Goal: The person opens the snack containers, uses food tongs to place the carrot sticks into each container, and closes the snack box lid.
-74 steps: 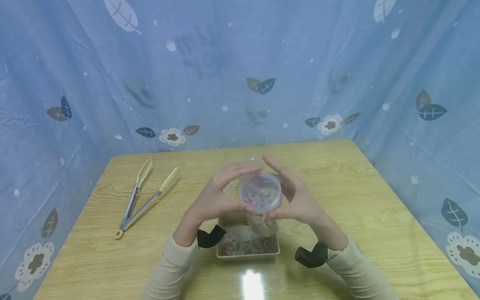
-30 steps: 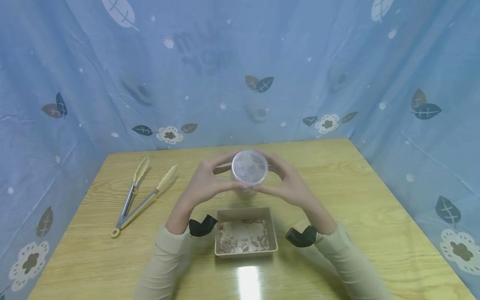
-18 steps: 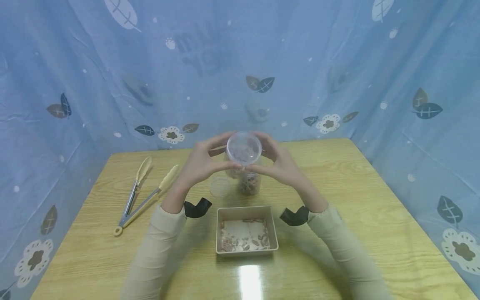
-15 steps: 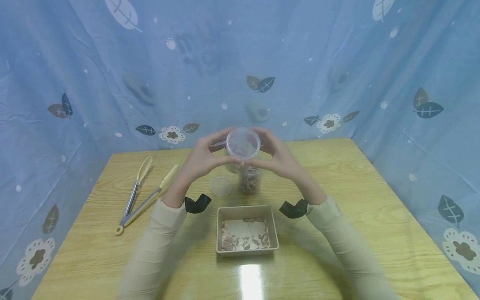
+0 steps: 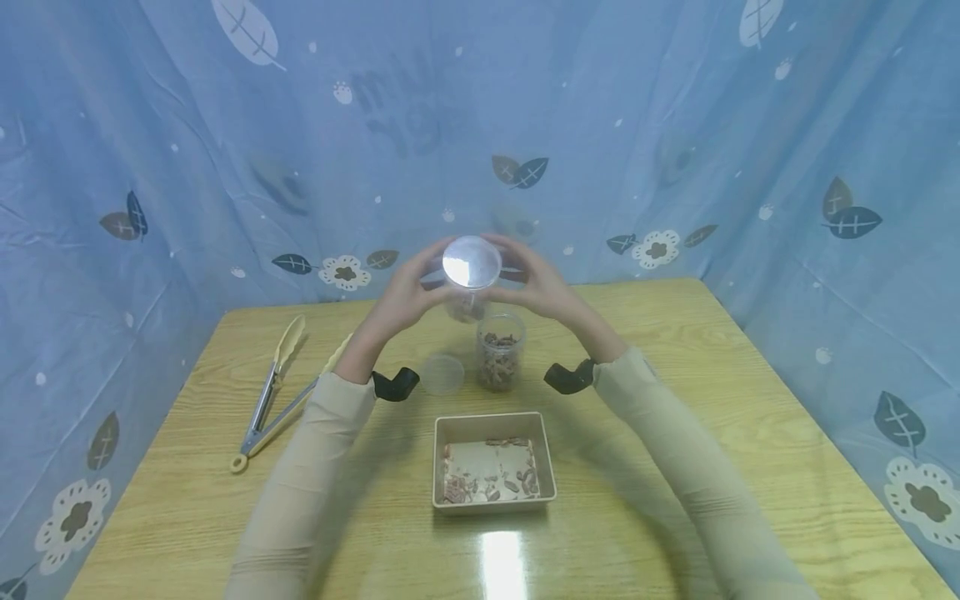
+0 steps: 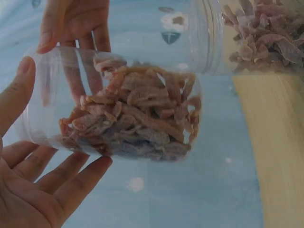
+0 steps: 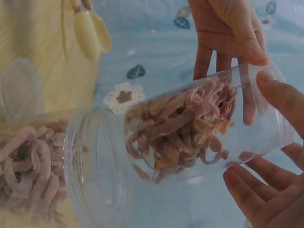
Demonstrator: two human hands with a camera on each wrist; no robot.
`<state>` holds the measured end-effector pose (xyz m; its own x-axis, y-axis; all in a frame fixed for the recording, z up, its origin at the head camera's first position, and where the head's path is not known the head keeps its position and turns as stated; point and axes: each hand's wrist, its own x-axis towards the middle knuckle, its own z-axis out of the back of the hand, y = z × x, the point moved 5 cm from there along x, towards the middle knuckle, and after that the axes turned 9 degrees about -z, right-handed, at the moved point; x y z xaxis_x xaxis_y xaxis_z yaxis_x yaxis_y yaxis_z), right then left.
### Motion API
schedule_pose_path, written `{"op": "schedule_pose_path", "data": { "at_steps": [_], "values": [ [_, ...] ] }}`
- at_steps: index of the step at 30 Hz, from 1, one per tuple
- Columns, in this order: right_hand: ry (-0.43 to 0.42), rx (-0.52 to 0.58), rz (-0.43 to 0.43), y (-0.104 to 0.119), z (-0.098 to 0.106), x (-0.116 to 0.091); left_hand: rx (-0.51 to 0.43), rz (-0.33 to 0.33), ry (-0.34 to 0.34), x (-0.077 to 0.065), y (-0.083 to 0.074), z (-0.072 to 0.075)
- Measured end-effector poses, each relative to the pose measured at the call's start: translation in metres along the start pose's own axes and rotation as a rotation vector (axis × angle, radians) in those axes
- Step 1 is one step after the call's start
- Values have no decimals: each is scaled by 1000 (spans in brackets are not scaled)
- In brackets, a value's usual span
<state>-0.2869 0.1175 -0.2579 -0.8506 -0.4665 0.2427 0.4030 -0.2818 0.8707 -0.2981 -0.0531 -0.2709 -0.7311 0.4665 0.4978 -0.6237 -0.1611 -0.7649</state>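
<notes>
Both hands hold a clear plastic jar [image 6: 137, 109] of brown dried strips above the back of the table. My left hand [image 5: 401, 296] grips its lidded top from the left, thumb and fingers spread round it. From the right, my right hand [image 5: 542, 292] does the same. The jar's lid [image 5: 471, 260] catches a bright glare in the head view. Just in front of it stands a second clear jar [image 5: 499, 367], open at the top and filled with similar strips. Beside that jar a round clear lid [image 5: 442, 375] lies flat.
A beige rectangular tray [image 5: 495, 506] with scattered brown bits and strips sits near the front middle. Metal tongs [image 5: 262, 408] with cream tips lie spread at the left, partly behind the left forearm. A blue patterned curtain [image 5: 480, 125] surrounds the table's back and sides.
Both hands have carried the jar from above the tray toward the back of the table. The open jar and the flat lid, earlier largely covered, now show fully.
</notes>
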Motion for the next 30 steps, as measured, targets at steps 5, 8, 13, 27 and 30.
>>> {"op": "schedule_pose_path", "data": {
  "at_steps": [5,8,13,27,30],
  "values": [
    [25,23,-52,-14,2,15,-38,44,-1,8,18,2],
    [59,46,-79,-22,2,22,-35,77,5,10,28,3],
    [116,61,-155,-38,-1,27,-33,115,42,7,34,0],
    [190,-48,-219,-70,-11,28,-27,172,75,1,85,-17],
    [198,-74,-248,-72,-11,28,5,195,92,0,96,-19]
  ]
}}
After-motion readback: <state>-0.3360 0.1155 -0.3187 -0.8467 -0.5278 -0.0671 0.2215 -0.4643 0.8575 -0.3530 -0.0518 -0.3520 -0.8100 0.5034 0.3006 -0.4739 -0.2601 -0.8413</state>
